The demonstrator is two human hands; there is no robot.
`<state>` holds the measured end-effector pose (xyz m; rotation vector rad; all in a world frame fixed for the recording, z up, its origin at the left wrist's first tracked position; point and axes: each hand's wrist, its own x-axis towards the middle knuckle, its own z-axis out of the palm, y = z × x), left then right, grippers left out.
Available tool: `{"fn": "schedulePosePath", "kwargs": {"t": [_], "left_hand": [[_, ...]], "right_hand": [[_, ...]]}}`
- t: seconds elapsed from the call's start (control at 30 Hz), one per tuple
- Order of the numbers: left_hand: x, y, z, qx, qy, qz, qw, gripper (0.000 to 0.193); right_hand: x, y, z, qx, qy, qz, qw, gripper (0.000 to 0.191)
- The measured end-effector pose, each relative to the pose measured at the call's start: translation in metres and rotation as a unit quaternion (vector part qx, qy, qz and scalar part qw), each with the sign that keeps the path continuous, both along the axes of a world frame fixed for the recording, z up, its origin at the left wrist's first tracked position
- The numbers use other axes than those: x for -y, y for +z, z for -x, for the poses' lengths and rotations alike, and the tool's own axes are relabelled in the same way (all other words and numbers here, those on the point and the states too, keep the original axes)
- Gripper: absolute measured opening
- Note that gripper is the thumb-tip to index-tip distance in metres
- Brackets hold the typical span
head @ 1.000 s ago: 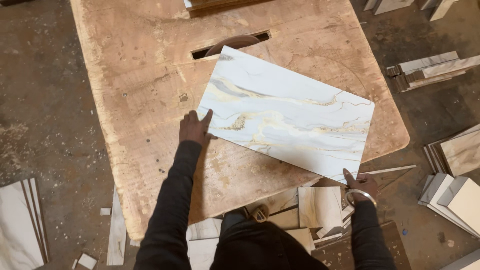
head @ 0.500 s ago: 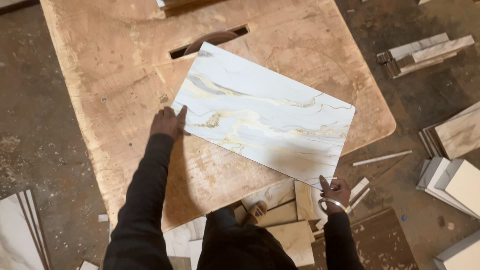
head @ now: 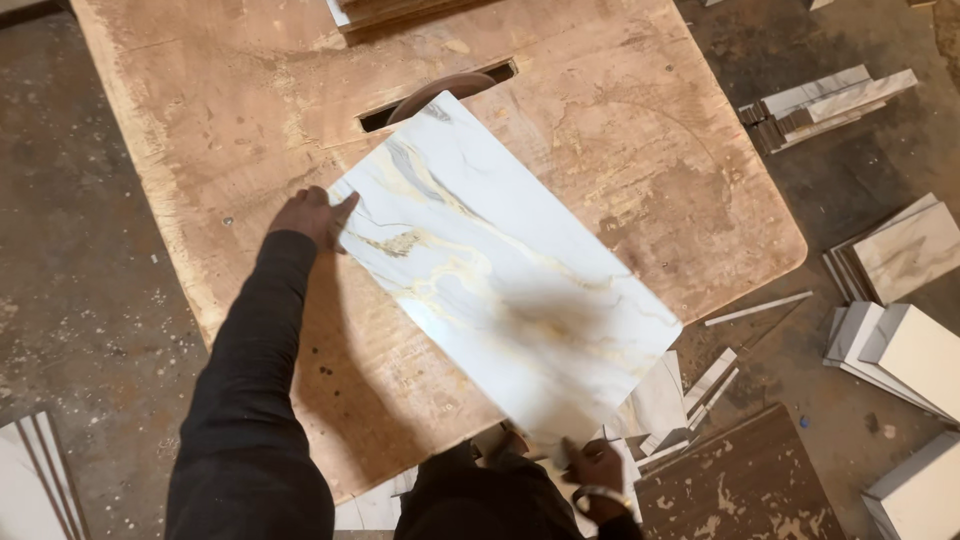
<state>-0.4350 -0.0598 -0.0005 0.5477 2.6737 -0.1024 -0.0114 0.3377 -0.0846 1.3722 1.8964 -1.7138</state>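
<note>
A large white marble-patterned tile point(head: 500, 280) with grey and gold veins lies slantwise on a worn wooden saw table point(head: 620, 150). Its far corner reaches the saw blade point(head: 440, 92), which rises from a slot in the table. My left hand point(head: 310, 215) grips the tile's left edge. My right hand point(head: 592, 468), with a bangle on the wrist, holds the tile's near corner, which overhangs the table's front edge. Both arms wear dark sleeves.
Cut tile strips point(head: 825, 105) lie stacked on the floor at the right. More tile pieces point(head: 900, 340) are piled at the right, and offcuts point(head: 690, 400) sit below the table's front. A tile stack point(head: 35, 480) stands at the lower left. A brown board point(head: 740, 490) lies near my right hand.
The tile has turned clockwise, its near right corner swinging towards me, and its far corner now meets the blade. Both hands have kept their hold on it.
</note>
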Motion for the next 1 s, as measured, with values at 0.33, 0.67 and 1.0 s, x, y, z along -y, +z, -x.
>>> {"fn": "schedulePosePath", "kwargs": {"t": [0.33, 0.67, 1.0], "left_hand": [[0.037, -0.021, 0.034, -0.001, -0.028, -0.063, 0.998, 0.1], [0.018, -0.031, -0.002, -0.004, -0.033, -0.1, 0.994, 0.101], [-0.054, -0.05, -0.069, -0.065, 0.091, -0.204, 0.973, 0.097]], "right_hand": [[0.059, -0.006, -0.015, 0.017, -0.072, 0.067, 0.995, 0.036], [-0.012, 0.011, 0.013, -0.083, -0.11, -0.123, 0.983, 0.024], [-0.164, 0.037, 0.118, -0.017, 0.192, -0.533, 0.824, 0.059]]}}
